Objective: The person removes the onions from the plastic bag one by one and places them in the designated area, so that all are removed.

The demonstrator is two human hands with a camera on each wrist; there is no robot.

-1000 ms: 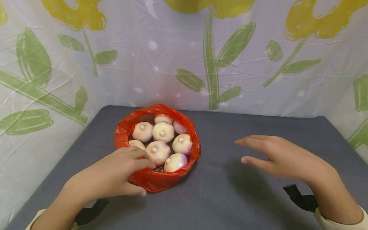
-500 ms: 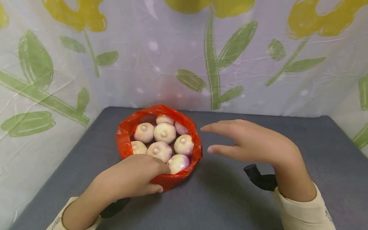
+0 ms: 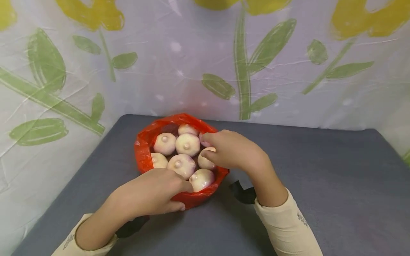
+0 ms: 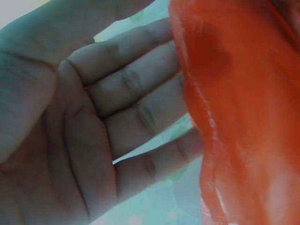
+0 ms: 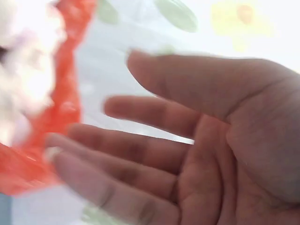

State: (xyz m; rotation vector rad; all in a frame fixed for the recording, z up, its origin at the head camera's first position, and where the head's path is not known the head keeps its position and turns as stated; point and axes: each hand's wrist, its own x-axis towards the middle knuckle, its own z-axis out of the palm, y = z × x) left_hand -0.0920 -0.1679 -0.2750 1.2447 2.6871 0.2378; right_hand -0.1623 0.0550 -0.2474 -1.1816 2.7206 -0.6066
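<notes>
A red plastic bag (image 3: 144,153) with its mouth wide spread stands on the table, left of centre in the head view. In it lie several pale, purple-tinged onions (image 3: 187,144), knobbed ends up. My left hand (image 3: 150,193) reaches over the near rim: its fingertips go in behind the bag wall (image 4: 243,112), its thumb stays outside. The left wrist view shows those fingers nearly straight. Over the bag's right rim is my right hand (image 3: 235,151). Its fingers (image 5: 136,140) are spread and relaxed in the right wrist view, holding nothing, close to the bag's rim (image 5: 68,89).
The bag stands on a dark grey table (image 3: 307,170) with rounded back corners. A pale curtain (image 3: 153,64) printed with yellow flowers and green leaves encloses the back and sides. Black wrist mounts (image 3: 242,193) hang under the person's wrists.
My right hand has travelled left from the right side of the table to the bag's right rim. My left hand has shifted right, its fingers going in over the near rim.
</notes>
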